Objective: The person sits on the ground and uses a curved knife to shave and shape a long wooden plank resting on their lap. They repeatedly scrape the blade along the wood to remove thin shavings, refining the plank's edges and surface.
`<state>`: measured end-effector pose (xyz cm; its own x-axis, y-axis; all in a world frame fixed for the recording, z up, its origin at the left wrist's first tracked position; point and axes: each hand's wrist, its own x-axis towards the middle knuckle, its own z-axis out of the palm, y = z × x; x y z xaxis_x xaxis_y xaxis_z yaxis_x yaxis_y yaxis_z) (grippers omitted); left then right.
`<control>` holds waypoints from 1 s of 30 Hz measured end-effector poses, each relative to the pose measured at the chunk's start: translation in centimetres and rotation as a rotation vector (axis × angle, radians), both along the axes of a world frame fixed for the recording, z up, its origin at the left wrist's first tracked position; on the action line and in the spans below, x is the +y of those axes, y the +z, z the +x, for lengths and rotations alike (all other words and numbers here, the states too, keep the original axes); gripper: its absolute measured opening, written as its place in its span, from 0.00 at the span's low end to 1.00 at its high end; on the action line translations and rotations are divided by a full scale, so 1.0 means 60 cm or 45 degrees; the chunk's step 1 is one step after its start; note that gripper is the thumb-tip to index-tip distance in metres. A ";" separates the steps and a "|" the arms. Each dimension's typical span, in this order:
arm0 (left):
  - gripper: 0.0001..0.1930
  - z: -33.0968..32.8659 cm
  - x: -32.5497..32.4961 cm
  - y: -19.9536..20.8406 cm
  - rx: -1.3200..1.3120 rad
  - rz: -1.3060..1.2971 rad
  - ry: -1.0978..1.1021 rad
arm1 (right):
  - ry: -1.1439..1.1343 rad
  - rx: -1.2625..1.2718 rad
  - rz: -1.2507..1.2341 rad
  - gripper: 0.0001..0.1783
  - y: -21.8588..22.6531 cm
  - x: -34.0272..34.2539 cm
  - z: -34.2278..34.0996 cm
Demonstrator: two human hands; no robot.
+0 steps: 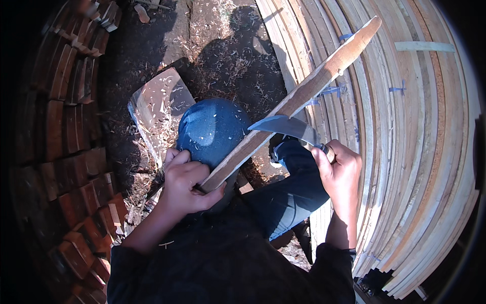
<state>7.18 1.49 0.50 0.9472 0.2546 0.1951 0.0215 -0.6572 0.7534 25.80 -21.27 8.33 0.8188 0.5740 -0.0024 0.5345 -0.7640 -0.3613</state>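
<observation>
A long rough strip of wood (298, 99) slants from my left hand up toward the far right, with bark-brown faces and paler edges. Its near end is gripped by my left hand (190, 182), closed beside my blue-trousered knee (212, 129). My right hand (340, 167) is wrapped round the handle of a curved-bladed knife (291, 126). The blade lies across the middle of the strip, its tip pointing left; whether the edge bites into the wood I cannot tell. Most of the handle is hidden by my fingers.
Long pale planks (405, 126), some tied with blue strips, are stacked along the right. Reddish-brown wood blocks (76, 202) are piled at the left. A flat board (159, 104) strewn with shavings lies beyond my knee. Curled shavings (223, 66) litter the dark ground.
</observation>
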 end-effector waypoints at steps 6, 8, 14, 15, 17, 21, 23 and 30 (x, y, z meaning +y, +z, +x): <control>0.18 0.002 -0.004 -0.007 -0.020 -0.046 0.040 | 0.069 -0.050 0.062 0.16 -0.003 -0.002 -0.035; 0.18 0.001 -0.003 -0.006 -0.024 -0.049 0.045 | -0.148 -0.197 0.036 0.18 0.007 -0.007 0.004; 0.18 0.002 0.005 -0.007 0.001 -0.057 0.035 | -0.401 -0.148 0.046 0.18 -0.011 -0.048 0.043; 0.18 0.001 0.005 -0.009 0.000 -0.055 0.028 | -0.316 -0.113 0.051 0.18 -0.017 -0.056 0.032; 0.18 0.000 0.005 -0.010 -0.002 -0.051 0.002 | -0.362 0.080 0.072 0.19 -0.015 -0.057 0.022; 0.18 -0.001 0.020 -0.003 0.069 -0.056 -0.097 | -0.315 0.256 0.523 0.19 -0.025 -0.065 0.003; 0.17 0.001 0.026 0.006 0.117 -0.022 -0.162 | -0.131 0.285 0.485 0.19 -0.021 -0.035 -0.011; 0.18 0.002 0.032 0.037 0.351 0.101 -0.245 | 0.075 -0.203 0.273 0.23 -0.061 0.009 0.016</control>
<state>7.28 3.43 2.74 0.9962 0.0606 -0.0628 0.0871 -0.7252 0.6830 26.74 -20.75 4.65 0.7645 0.5941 0.2503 0.6387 -0.6453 -0.4190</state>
